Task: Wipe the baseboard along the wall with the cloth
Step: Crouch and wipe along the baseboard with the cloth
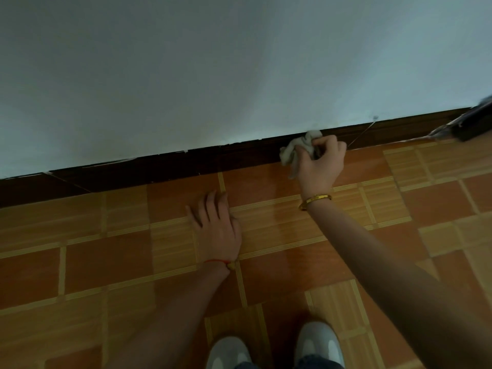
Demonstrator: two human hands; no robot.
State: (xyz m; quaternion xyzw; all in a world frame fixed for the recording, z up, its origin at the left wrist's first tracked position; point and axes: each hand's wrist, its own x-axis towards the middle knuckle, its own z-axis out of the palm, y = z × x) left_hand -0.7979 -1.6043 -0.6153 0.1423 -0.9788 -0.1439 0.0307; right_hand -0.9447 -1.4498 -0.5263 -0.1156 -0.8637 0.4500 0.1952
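Note:
A dark brown baseboard (186, 163) runs along the foot of the pale wall (213, 62), rising from lower left to upper right. My right hand (319, 161), with a gold bracelet at the wrist, is closed around a crumpled whitish cloth (298, 149) and presses it against the baseboard. A loose end of the cloth hangs down to the floor. My left hand (215, 225), with a red string at the wrist, lies flat with fingers spread on the floor tiles, a short way in front of the baseboard.
The floor is orange and yellow patterned tile (106, 262). A dark object (474, 123) with a thin wire (362, 134) stands at the wall on the far right. My two white shoes (316, 344) are at the bottom edge.

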